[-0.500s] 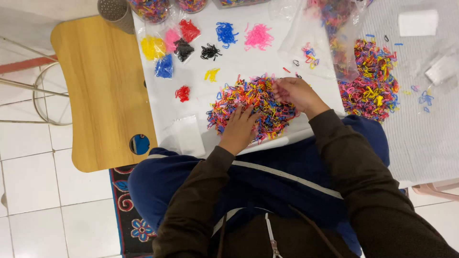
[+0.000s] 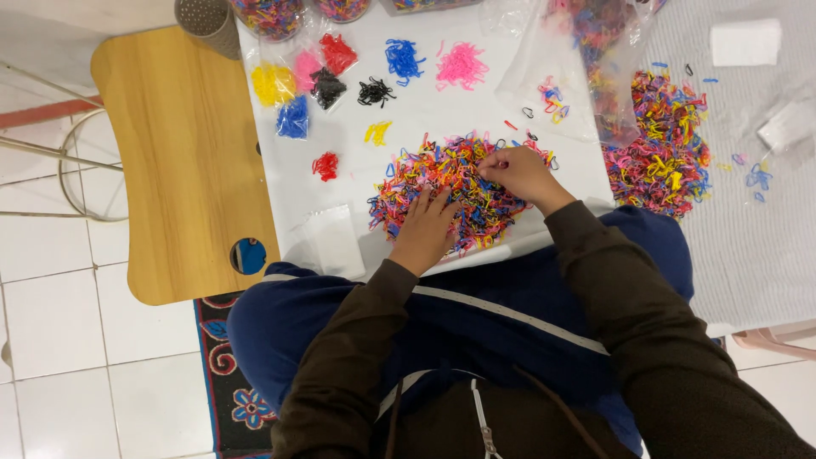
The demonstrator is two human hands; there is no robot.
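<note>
Her right hand (image 2: 520,174) pinched bands from the big mixed pile (image 2: 450,191), left hand (image 2: 425,228) resting flat on it; only a few small sorted heaps (image 2: 399,59) lay done, most remained.

White tiled floor (image 2: 51,340), wooden lap table (image 2: 187,170), patterned rug (image 2: 229,382), metal chair frame (image 2: 76,161)

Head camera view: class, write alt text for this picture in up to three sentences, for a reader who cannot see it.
Seen from above, a person's left hand and right hand rest on a mixed pile of small multicoloured elastic bands on a white sheet. Smaller single-colour heaps, some bagged, lie beyond it: yellow, blue, pink, black. A second mixed pile sits to the right.
</note>
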